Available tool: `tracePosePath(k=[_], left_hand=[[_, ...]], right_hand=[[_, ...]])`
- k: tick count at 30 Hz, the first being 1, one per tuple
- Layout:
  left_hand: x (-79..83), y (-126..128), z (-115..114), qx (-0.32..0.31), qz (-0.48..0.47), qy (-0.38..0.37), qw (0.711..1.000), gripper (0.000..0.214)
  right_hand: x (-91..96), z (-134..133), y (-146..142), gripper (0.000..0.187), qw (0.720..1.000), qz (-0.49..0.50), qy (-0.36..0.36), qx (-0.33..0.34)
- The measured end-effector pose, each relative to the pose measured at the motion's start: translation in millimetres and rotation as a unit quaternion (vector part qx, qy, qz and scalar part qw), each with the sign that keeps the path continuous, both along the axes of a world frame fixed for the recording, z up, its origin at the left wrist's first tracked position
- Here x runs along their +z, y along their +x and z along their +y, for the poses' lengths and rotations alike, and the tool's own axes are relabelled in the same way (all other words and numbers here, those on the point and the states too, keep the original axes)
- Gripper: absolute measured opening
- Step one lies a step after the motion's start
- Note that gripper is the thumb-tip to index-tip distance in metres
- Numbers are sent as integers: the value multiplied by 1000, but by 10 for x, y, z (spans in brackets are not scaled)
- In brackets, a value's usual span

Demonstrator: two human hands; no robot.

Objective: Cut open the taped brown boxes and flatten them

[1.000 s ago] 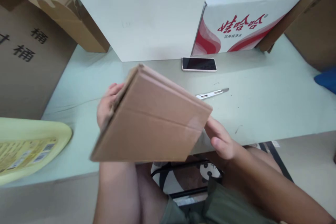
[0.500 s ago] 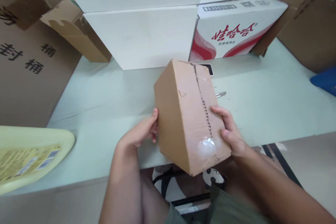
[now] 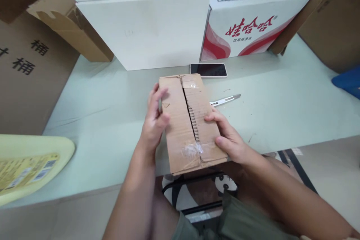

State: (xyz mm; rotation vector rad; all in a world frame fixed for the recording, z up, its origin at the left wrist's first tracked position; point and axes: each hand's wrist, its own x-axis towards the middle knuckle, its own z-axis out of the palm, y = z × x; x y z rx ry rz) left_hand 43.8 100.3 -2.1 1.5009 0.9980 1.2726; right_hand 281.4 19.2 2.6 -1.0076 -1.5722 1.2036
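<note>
A brown cardboard box (image 3: 180, 127) is between my hands at the table's front edge, its top seam toward me. The seam is slit along the middle, with clear tape at both ends. My left hand (image 3: 153, 122) grips the left side, thumb and fingertips over the top edge. On the right side, my right hand (image 3: 227, 135) holds the box with its fingers on the top flap. A utility knife (image 3: 226, 99) lies on the table just beyond my right hand, its near end hidden. Behind the box rests a phone (image 3: 209, 69) with a dark screen.
White cartons (image 3: 146, 33) stand along the back, one with red print (image 3: 250, 30). Large brown cartons (image 3: 25, 71) flank the table (image 3: 92, 135). A pale yellow container (image 3: 36, 165) stands at front left, a blue object (image 3: 348, 85) at far right.
The box has turned from a tilt to face its seam upward, and sits lower and further left. My left hand has moved up onto its top edge. More of the phone and knife shows.
</note>
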Motion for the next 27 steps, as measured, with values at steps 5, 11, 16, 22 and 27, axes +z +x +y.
tracePosePath(k=[5, 11, 16, 22, 27], left_hand=[[-18, 21, -50, -37, -21, -23, 999, 66], [-71, 36, -62, -19, -46, -17, 999, 59], [-96, 54, -59, -6, -27, -4, 1000, 55], [-86, 69, -57, -13, -61, -10, 998, 56], [-101, 93, -34, 5, -69, 0, 998, 59]], right_hand=[[16, -8, -38, 48, 1000, 19, -4, 3], [9, -4, -79, 42, 999, 36, 16, 11], [5, -11, -95, 45, 1000, 21, 13, 0], [-134, 6, 24, 49, 999, 7, 40, -8], [-312, 249, 323, 45, 952, -207, 87, -209]])
